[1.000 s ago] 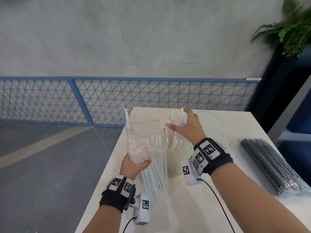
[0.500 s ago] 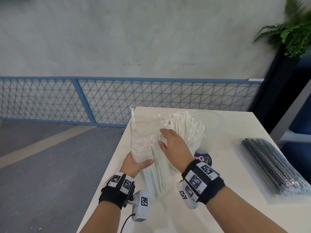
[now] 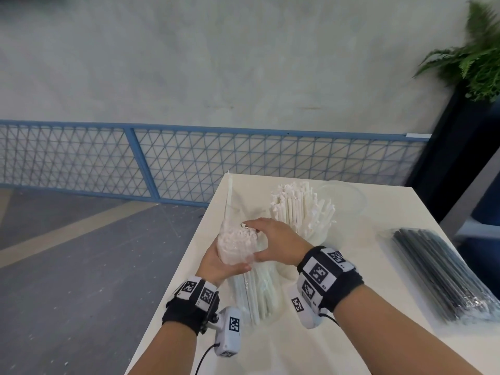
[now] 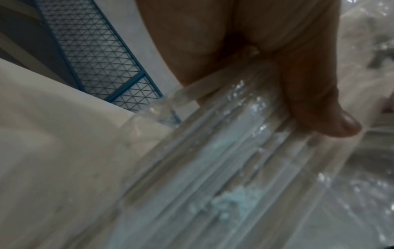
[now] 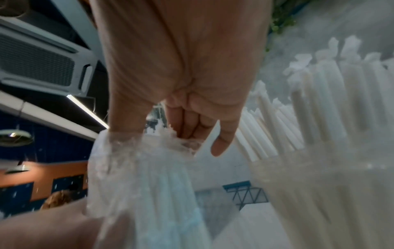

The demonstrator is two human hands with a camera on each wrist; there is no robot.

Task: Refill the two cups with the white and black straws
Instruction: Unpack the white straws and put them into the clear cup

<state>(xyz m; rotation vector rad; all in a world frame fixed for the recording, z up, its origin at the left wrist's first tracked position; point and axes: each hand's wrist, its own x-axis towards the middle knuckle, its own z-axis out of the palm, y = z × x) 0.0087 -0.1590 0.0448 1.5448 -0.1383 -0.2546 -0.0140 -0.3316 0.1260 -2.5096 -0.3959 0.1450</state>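
- My right hand (image 3: 273,244) curled its fingers (image 5: 192,124) into the open bag of white straws (image 3: 243,266), pinching the tips.
- My left hand (image 3: 219,263) gripped that slippery, crinkly bag upright.
- The straws seemed light and crushable; best gathered mid-bundle.
- The filled cup (image 3: 305,212) stood just beside.
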